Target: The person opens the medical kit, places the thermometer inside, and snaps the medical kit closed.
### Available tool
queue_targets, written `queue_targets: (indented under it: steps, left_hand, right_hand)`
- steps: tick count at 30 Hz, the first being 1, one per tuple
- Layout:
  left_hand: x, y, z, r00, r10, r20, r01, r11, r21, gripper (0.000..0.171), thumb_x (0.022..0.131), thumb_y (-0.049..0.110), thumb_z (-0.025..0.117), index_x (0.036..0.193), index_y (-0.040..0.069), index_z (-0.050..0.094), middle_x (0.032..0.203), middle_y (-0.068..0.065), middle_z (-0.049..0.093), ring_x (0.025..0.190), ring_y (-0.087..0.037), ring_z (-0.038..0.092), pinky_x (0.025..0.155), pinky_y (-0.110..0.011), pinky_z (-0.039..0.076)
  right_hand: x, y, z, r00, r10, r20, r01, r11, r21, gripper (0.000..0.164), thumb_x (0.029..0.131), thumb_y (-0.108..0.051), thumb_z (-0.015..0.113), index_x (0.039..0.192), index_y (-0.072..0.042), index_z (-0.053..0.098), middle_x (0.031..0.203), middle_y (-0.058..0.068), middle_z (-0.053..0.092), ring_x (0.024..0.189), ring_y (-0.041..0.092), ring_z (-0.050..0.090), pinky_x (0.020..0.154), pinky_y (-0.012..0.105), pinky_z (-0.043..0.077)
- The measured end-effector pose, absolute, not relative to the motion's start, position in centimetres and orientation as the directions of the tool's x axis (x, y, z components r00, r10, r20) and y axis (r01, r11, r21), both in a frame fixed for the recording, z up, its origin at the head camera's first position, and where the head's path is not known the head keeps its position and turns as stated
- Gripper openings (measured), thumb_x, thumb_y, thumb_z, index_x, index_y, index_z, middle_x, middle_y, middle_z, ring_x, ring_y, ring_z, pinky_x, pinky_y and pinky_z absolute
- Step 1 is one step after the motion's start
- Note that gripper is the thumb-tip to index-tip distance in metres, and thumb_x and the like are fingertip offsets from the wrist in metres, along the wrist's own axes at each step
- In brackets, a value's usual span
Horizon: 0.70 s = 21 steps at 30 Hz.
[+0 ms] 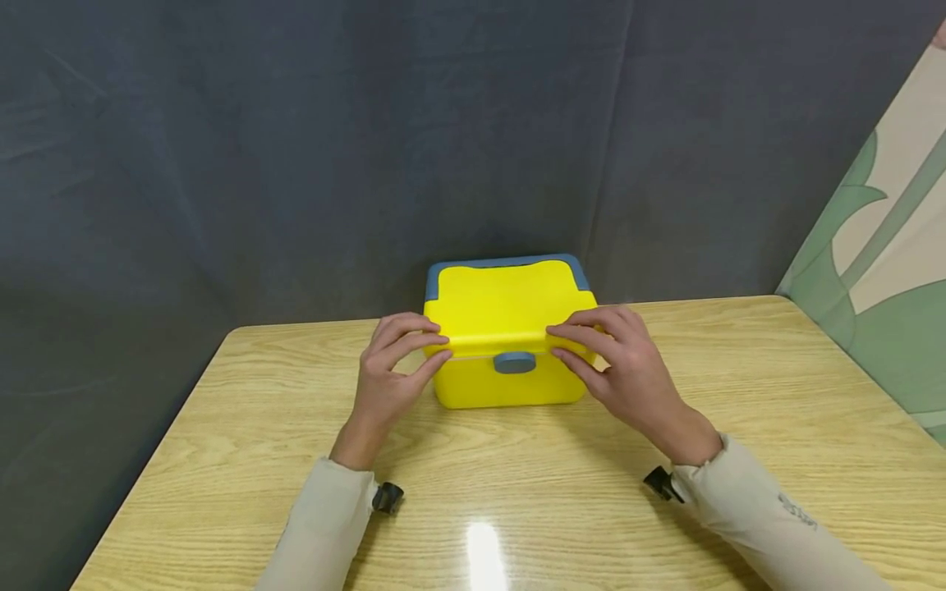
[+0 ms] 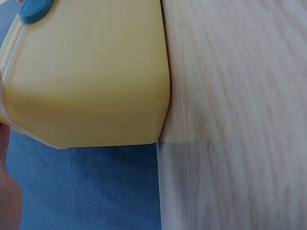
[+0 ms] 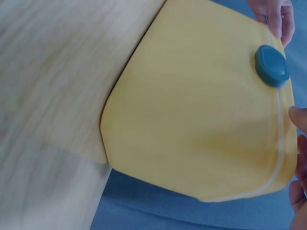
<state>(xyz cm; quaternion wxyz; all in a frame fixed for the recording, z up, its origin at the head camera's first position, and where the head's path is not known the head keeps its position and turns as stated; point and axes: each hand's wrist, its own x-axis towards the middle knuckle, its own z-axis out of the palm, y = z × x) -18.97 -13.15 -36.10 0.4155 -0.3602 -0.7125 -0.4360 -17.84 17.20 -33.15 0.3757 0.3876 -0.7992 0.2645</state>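
a yellow box (image 1: pixel 510 336) sat on the wooden table (image 1: pixel 739 427), towards the far edge and about midway across, with a blue-grey rim around the back of its lid and a blue-grey clasp (image 1: pixel 514 362) on the front face, right at the seam where lid met body. both hands were on it, one at each front corner. the left hand (image 1: pixel 388 373) was at the box's left front corner: fingers curled in, lying close together, fingertips (image 1: pixel 436 341) hooked onto the front edge of the lid, and the thumb tucked just under that edge against the body, so the lid edge was pinched between them. the right hand (image 1: pixel 628 369) mirrored it at the right front corner: fingers bent and stacked close, tips on the lid's front lip, thumb below against the seam. the lid looked down flat on the body; whether it was latched could not be told. from the left wrist view the box's yellow side (image 2: pixel 91 81) filled the frame, standing on the table, with the clasp (image 2: pixel 34 10) at the top corner. the right wrist view showed the front face (image 3: pixel 201 110), the clasp (image 3: pixel 272 65) and the pale seam line. beige sleeves covered both forearms. behind the table hung a dark grey cloth backdrop (image 1: pixel 296 148), and a green-and-cream patterned panel (image 1: pixel 879 263) stood at the right.
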Motion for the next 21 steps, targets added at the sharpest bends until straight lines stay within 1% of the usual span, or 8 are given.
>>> queue_targets:
  steps: [1,3,4,5,11,15,17,21]
  left_hand:
    - [-19.0,-13.2,-36.1,-0.396,0.150,0.906,0.876,0.359,0.323,0.032,0.065,-0.009,0.087,0.093,0.003,0.077,0.102,-0.014,0.070,0.102,-0.030,0.058,0.100,-0.024,0.048]
    - [-19.0,-13.3,-36.2,-0.393,0.149,0.907,0.878,0.354,0.322,0.032,0.065,-0.009,0.087,0.093,0.002,0.077,0.102,-0.015,0.070,0.102,-0.030,0.058,0.100,-0.024,0.048]
    - [-19.0,-13.3,-36.2,-0.392,0.148,0.908,0.879,0.350,0.323,0.032,0.065,-0.009,0.087,0.094,0.002,0.077,0.102,-0.015,0.070,0.102,-0.030,0.058,0.100,-0.024,0.048]
    - [-19.0,-13.4,-36.2,-0.393,0.147,0.908,0.880,0.347,0.324,0.032,0.065,-0.008,0.087,0.094,0.002,0.077,0.103,-0.015,0.070,0.102,-0.030,0.058,0.099,-0.024,0.048]
    - [-19.0,-13.8,-36.4,-0.422,0.127,0.898,0.865,0.353,0.357,0.036,0.065,-0.009,0.087,0.098,0.001,0.076,0.106,-0.016,0.068,0.102,-0.029,0.059,0.098,-0.019,0.049]
    - [-19.0,-14.2,-36.6,-0.465,0.115,0.878,0.834,0.388,0.392,0.041,0.066,-0.007,0.087,0.103,0.003,0.075,0.108,-0.014,0.068,0.103,-0.028,0.061,0.100,-0.017,0.050]
    - [-18.8,-14.5,-36.6,-0.519,0.119,0.847,0.800,0.417,0.432,0.044,0.069,-0.004,0.087,0.110,0.004,0.073,0.111,-0.013,0.067,0.106,-0.027,0.061,0.101,-0.020,0.051]
    - [-18.4,-15.1,-36.6,-0.711,0.153,0.686,0.663,0.470,0.583,0.061,0.078,0.008,0.084,0.134,0.009,0.059,0.128,-0.010,0.060,0.120,-0.025,0.055,0.106,-0.037,0.049]
  right_hand:
    - [-17.9,17.3,-33.2,-0.421,-0.421,0.804,-0.816,0.562,-0.133,0.027,0.085,-0.020,0.080,0.110,-0.009,0.075,0.103,0.010,0.068,0.096,0.029,0.055,0.086,0.036,0.043]
    - [-18.1,17.6,-33.1,-0.426,-0.419,0.802,-0.813,0.567,-0.136,0.036,0.075,-0.008,0.086,0.109,-0.010,0.076,0.103,0.010,0.068,0.096,0.028,0.055,0.084,0.035,0.042]
    - [-18.1,17.7,-33.1,-0.430,-0.418,0.801,-0.811,0.569,-0.138,0.041,0.070,-0.004,0.087,0.109,-0.010,0.076,0.103,0.010,0.068,0.095,0.028,0.055,0.083,0.035,0.042]
    - [-18.2,17.9,-33.1,-0.432,-0.418,0.799,-0.809,0.572,-0.137,0.042,0.069,-0.003,0.088,0.109,-0.010,0.076,0.103,0.010,0.068,0.095,0.028,0.054,0.082,0.035,0.042]
    - [-18.6,19.0,-33.1,-0.475,-0.409,0.779,-0.772,0.618,-0.147,0.041,0.071,-0.011,0.088,0.110,-0.009,0.075,0.106,0.012,0.067,0.097,0.029,0.054,0.082,0.038,0.043]
    - [-18.8,19.6,-33.1,-0.525,-0.398,0.752,-0.734,0.659,-0.163,0.048,0.073,-0.019,0.088,0.116,-0.008,0.071,0.112,0.014,0.065,0.101,0.030,0.054,0.084,0.040,0.044]
    - [-18.8,19.9,-33.1,-0.558,-0.393,0.731,-0.709,0.684,-0.173,0.055,0.073,-0.022,0.088,0.122,-0.008,0.067,0.117,0.015,0.063,0.103,0.031,0.054,0.085,0.041,0.045]
    - [-18.9,20.5,-33.1,-0.654,-0.369,0.661,-0.634,0.744,-0.213,0.069,0.076,-0.030,0.086,0.135,-0.007,0.057,0.126,0.015,0.060,0.113,0.033,0.054,0.094,0.047,0.046]
